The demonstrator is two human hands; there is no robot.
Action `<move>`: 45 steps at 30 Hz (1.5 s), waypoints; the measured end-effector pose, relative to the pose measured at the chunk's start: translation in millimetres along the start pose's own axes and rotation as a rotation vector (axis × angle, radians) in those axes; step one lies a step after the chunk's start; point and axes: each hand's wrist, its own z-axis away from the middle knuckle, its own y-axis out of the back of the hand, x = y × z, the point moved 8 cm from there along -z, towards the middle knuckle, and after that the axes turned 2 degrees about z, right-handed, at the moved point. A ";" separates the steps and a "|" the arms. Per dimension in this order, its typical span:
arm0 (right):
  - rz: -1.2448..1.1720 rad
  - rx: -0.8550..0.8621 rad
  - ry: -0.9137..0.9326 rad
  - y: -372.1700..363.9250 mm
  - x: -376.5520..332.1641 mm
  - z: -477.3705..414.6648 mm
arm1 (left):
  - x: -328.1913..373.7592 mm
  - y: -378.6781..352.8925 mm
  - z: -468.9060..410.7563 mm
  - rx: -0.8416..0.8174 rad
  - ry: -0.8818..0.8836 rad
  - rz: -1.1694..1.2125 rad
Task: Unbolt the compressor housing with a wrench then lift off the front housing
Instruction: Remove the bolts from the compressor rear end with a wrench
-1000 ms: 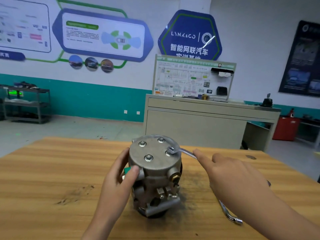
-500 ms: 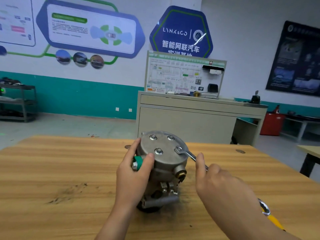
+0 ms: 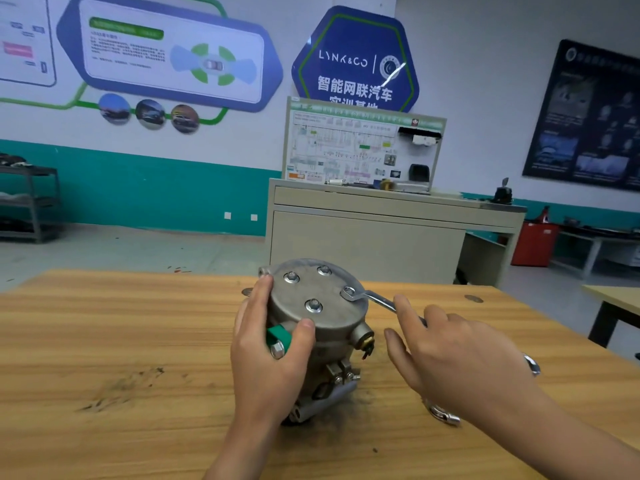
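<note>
Left hand clasps the upright compressor at centre frame, thumb in front and fingers round the far side. Right hand lies over the wrench handle, index finger along it; whether the other fingers close is hidden. The wrench ring sits on the right-hand bolt of the front housing, above the table. The cast metal is judged heavy, rigid and perhaps greasy, so lift the housing by its rim with both hands.

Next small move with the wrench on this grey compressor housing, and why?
Probably pull the silver ring wrench through a short arc to crack the right-hand bolt. Its ring sits on that bolt, the right hand rests on its handle, and the left hand grips the grey metal compressor standing on the wooden table.
</note>
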 end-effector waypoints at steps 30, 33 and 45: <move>0.057 0.004 0.341 -55.3 -5.0 -114.6 | -11.6 11.8 -26.3 -0.051 0.077 0.272; -0.159 0.246 0.173 -21.8 8.4 -107.4 | -12.4 8.5 -21.2 -0.046 0.087 0.288; -0.316 -0.238 -0.061 -9.5 25.7 -13.7 | -14.8 15.1 -2.0 0.102 0.053 0.233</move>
